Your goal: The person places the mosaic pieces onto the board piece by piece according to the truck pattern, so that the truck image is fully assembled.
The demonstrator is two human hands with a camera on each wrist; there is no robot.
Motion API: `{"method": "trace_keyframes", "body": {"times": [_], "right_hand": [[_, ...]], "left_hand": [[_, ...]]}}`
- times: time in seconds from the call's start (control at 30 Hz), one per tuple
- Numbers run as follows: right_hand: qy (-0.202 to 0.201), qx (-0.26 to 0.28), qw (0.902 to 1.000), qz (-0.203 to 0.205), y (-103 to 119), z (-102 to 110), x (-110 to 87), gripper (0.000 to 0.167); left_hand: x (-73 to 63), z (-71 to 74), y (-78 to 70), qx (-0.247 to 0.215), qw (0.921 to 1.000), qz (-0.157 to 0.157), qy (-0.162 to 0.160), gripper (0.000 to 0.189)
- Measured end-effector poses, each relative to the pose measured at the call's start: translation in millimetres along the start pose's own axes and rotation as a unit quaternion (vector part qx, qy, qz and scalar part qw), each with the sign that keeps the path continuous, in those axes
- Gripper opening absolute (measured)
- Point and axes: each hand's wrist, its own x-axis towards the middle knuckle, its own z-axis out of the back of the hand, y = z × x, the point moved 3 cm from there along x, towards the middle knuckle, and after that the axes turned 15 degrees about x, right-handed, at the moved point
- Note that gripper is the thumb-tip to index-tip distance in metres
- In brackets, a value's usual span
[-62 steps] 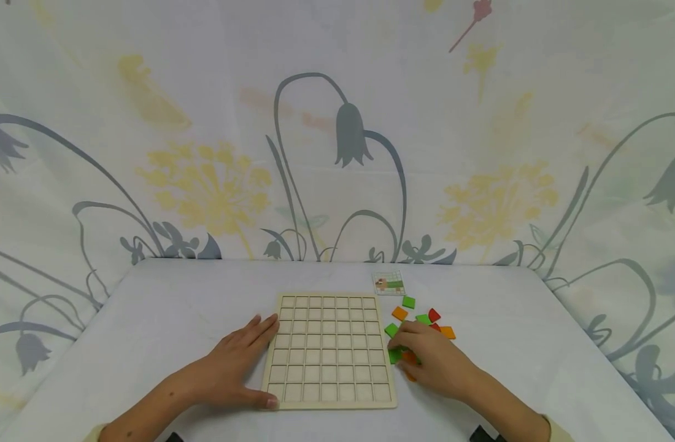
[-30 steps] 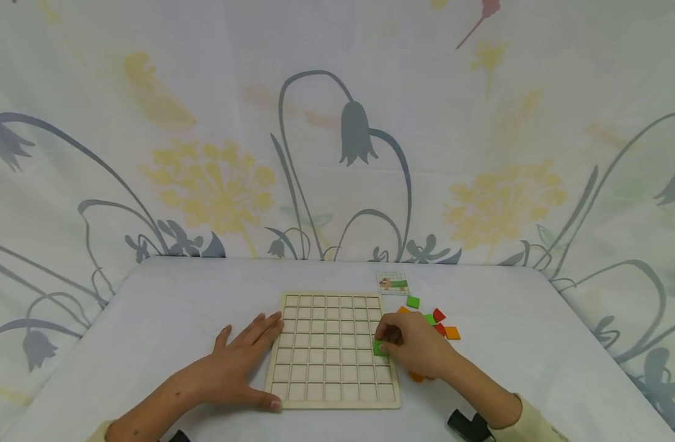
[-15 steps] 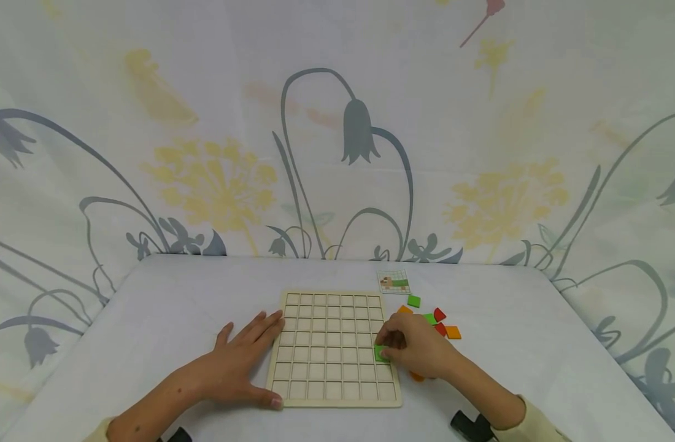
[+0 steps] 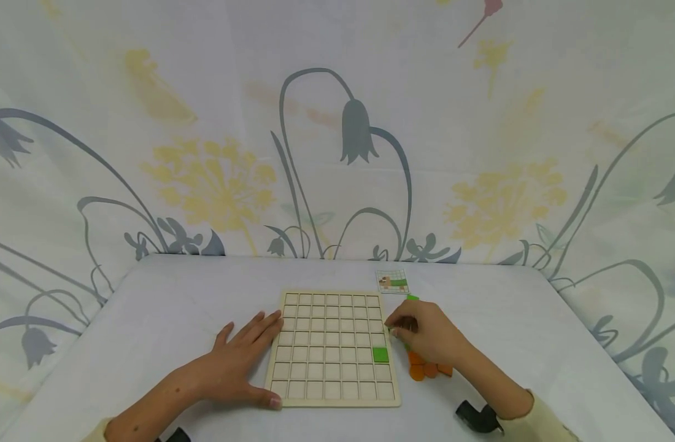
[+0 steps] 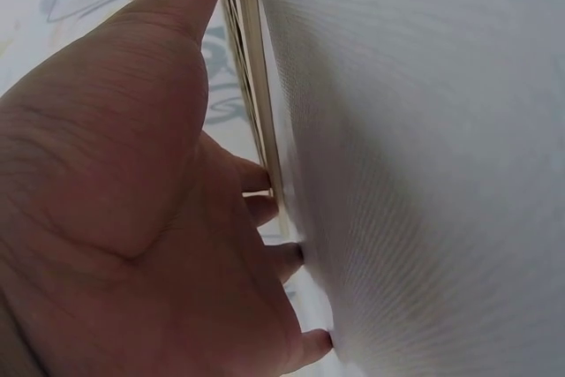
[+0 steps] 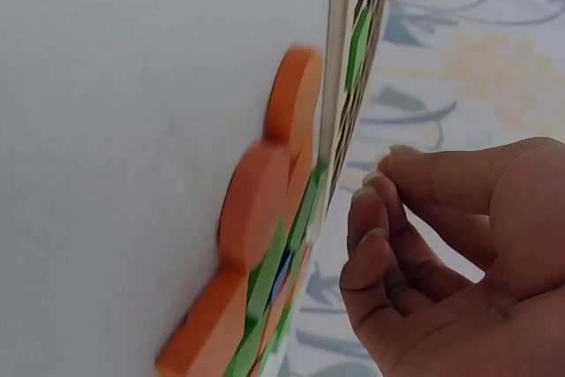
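Note:
A pale wooden board [image 4: 331,406] with a grid of square cells lies on the table. One green square tile [image 4: 380,355] sits in a cell near its right edge and also shows in the right wrist view. My left hand [image 4: 235,362] rests at the board's left side, fingers spread and straight, fingertips and thumb at the rim. My right hand [image 4: 428,334] is over the loose pieces just right of the board, fingers curled, with thumb and index tips close together. The right wrist view shows nothing between these fingertips. Several orange pieces [image 6: 256,205] lie below this hand, with green ones behind.
A small picture card [image 4: 393,281] lies behind the board's far right corner. Another green tile [image 4: 412,298] shows just beyond my right hand, which hides part of the pile. A patterned cloth [image 4: 337,153] hangs behind the white table [image 4: 216,279].
My right hand carried a green tile from the pile onto the board, let it go in a right-hand cell, and moved back right over the pieces. My left hand stays at the board's left edge.

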Motion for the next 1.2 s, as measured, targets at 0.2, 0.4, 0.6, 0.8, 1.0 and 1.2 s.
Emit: {"method": "trace_keyframes", "body": {"times": [0.2,0.4,0.6,0.8,1.0,1.2], "right_hand": [[-0.023,-0.031,0.9992,-0.006,-9.3,10.1,1.1,0.01],[0.002,-0.041,0.999,-0.018,-17.6,10.1,3.4,0.015],[0.019,-0.057,0.9982,-0.001,-19.7,8.0,4.0,0.018],[0.022,-0.039,0.9988,-0.017,-20.1,6.6,4.4,0.019],[0.018,-0.027,0.9993,-0.02,-18.0,5.9,4.9,0.022],[0.011,-0.015,0.9995,-0.025,-15.7,6.1,4.3,0.015]], "left_hand": [[-0.6,-0.6,1.0,0.002,1.0,0.001,0.001,0.135],[0.8,-3.0,1.8,0.002,0.9999,0.008,0.008,0.136],[-0.1,-0.1,0.9,-0.005,1.0,0.002,0.004,0.135],[0.2,0.5,0.3,-0.005,0.9999,0.005,0.008,0.135],[0.5,-0.4,0.7,-0.007,0.9999,0.007,0.011,0.135],[0.8,-0.9,1.4,-0.009,0.9999,0.006,0.012,0.135]]}}
